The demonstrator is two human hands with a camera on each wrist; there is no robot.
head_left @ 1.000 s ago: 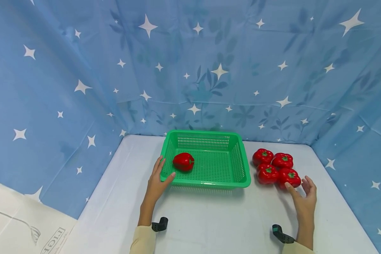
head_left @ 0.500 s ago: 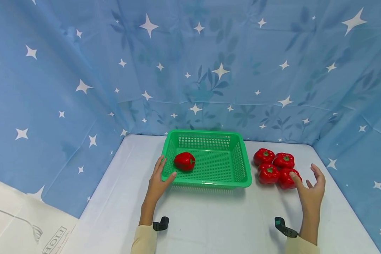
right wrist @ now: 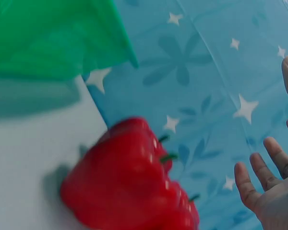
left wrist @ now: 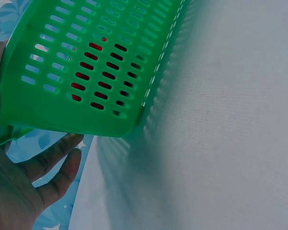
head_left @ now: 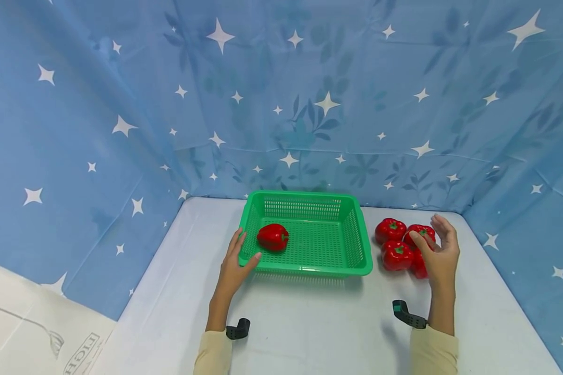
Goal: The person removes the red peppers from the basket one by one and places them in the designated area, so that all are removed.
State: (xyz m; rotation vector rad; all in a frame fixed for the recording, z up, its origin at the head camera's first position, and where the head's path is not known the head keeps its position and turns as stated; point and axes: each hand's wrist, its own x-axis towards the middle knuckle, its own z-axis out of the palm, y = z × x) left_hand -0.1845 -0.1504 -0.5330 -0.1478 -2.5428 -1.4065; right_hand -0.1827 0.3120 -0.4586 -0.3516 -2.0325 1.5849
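My left hand (head_left: 232, 272) touches the front left corner of a green plastic basket (head_left: 309, 270), its fingers along the side and the thumb by the front rim. In the left wrist view these fingers (left wrist: 62, 175) are loosely extended beside the slotted wall. A single red bell pepper (head_left: 273, 237) lies inside, towards the left. My right hand (head_left: 442, 256), fingers spread and holding nothing, hovers over several red bell peppers (head_left: 396, 255) to the right of the basket. It partly covers the back right pepper (head_left: 417, 229) and the front right pepper (head_left: 418, 267).
A white table (head_left: 305, 328) bears everything. Blue curtains (head_left: 281, 104) with white stars hang behind it and at both sides. Black camera straps (head_left: 238, 329) sit on the wrists. A white printed panel (head_left: 42, 323) is at the lower left.
My right hand first moved right, away from the front right pepper, then forward and left over the back right one. My left hand, the basket and the peppers have stayed put.
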